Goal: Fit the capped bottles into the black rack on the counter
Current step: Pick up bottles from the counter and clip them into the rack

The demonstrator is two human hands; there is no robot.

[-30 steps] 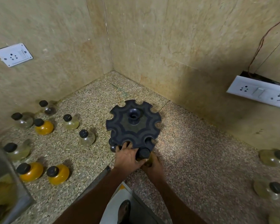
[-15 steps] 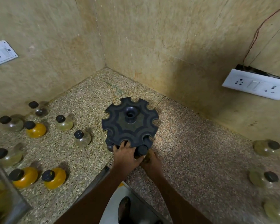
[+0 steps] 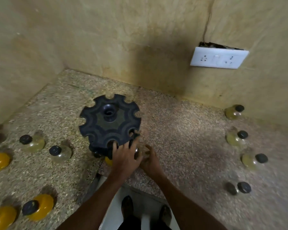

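Rack (image 3: 110, 122) turned; L hand (image 3: 125, 156) on rim.

This looks like a home kitchen corner: a speckled granite surface (image 3: 181, 130) runs into two walls of beige marbled tile (image 3: 123, 39), and a white switch-and-socket plate (image 3: 219, 58) hangs slightly loose from the right wall. Small round capped bottles (image 3: 34, 143) of clear and amber liquid stand in loose groups on both sides of the surface, around a black notched rack (image 3: 110, 120) of the revolving spice-stand kind. Below the counter edge, pale floor (image 3: 113, 205) and a person's feet show.
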